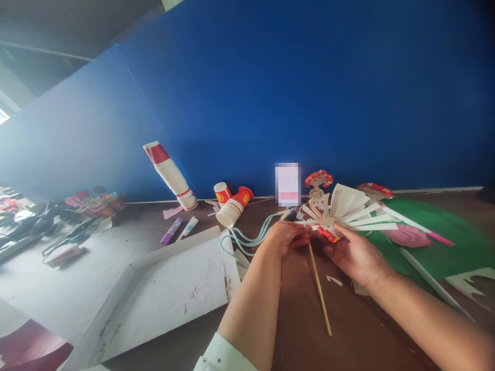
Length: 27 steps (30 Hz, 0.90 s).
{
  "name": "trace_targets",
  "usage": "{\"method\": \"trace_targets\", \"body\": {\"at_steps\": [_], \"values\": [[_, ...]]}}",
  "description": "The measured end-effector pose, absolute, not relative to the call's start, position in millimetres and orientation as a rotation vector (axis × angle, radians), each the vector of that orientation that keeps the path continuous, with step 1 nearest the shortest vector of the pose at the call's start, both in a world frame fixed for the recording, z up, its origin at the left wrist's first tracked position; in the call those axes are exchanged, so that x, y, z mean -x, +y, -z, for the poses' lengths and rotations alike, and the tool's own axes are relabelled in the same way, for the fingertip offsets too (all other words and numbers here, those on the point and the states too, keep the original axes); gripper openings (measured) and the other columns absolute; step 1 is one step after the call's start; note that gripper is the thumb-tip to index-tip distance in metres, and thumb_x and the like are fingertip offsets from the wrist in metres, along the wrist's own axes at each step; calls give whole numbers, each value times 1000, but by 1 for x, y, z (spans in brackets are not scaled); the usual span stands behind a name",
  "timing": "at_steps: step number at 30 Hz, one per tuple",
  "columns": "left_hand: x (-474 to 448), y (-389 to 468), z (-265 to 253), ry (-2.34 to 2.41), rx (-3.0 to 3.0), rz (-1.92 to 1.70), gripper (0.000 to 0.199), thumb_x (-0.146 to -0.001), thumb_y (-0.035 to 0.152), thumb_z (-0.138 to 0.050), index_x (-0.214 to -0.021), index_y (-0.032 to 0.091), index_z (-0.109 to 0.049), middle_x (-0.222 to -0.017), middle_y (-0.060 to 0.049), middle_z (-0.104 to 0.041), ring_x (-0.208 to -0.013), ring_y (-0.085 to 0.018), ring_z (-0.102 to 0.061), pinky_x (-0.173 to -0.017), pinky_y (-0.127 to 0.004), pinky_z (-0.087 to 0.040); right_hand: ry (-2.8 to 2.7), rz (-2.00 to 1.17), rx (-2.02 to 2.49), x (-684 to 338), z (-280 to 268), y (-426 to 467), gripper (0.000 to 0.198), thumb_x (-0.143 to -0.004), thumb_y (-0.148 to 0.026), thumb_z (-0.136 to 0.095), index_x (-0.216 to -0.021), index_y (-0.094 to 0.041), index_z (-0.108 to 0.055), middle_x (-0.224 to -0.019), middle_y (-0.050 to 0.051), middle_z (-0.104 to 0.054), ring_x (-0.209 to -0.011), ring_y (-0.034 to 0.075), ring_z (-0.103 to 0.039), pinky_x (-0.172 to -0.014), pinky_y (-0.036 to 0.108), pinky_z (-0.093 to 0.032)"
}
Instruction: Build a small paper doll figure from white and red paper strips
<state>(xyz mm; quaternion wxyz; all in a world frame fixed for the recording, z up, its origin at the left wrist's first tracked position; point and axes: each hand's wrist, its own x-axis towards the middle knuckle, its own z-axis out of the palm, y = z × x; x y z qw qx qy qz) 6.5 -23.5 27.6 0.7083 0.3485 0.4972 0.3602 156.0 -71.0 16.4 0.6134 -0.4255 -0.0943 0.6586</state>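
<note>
grasping fringed white-and-red paper cup [343, 202] with right hand [353, 252]; unable to tell grip of left hand [286, 238] beside thin tan wooden stick [319, 288]; could tear strips [377, 226] by tugging.

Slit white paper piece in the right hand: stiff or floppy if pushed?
The slit white paper piece is probably light, since it looks thin. Its long, narrow strips likely flex under a push. They could snag or crease, as their ends splay free.
</note>
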Motion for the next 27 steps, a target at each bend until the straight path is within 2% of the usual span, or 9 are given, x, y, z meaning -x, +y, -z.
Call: {"method": "trace_targets", "body": {"at_steps": [6,12,20,27], "values": [[-5,-22,-27,1097,-773,-804,8,-78,5,-75,-73,7,-70,-69,-6,-68,-55,-7,-60,-56,-17,-54,-238,-1527,969,-157,-15,-71,18,-94,-12,-53,-88,-16,-70,-70,4,-77,-55,14,-70,-43,23,-54],[-3,-21,-26,1098,-804,-775,7,-77,8,-78,-74,8,-71,-68,-5,-67,-52,-6,-58,-53,-16,-52,-238,-1533,974,-157,-13,-70,18,-93,-11,-55,-84,-18,-68,-69,4,-76,-55,14,-70,-42,23,-53],[0,-19,-22,1091,-852,-763,22,-67,18,-89,-74,9,-70,-70,-3,-66,-54,-5,-56,-56,-17,-50,-242,-1550,958,-158,-14,-70,18,-93,-11,-55,-82,-18,-67,-69,4,-75,-55,14,-69,-41,22,-51],[-3,-21,-23,1092,-838,-779,27,-66,18,-89,-69,12,-62,-65,0,-64,-53,-4,-54,-56,-17,-48,-243,-1557,974,-157,-13,-69,17,-93,-11,-55,-84,-17,-69,-70,5,-76,-55,14,-69,-42,23,-52]]}}
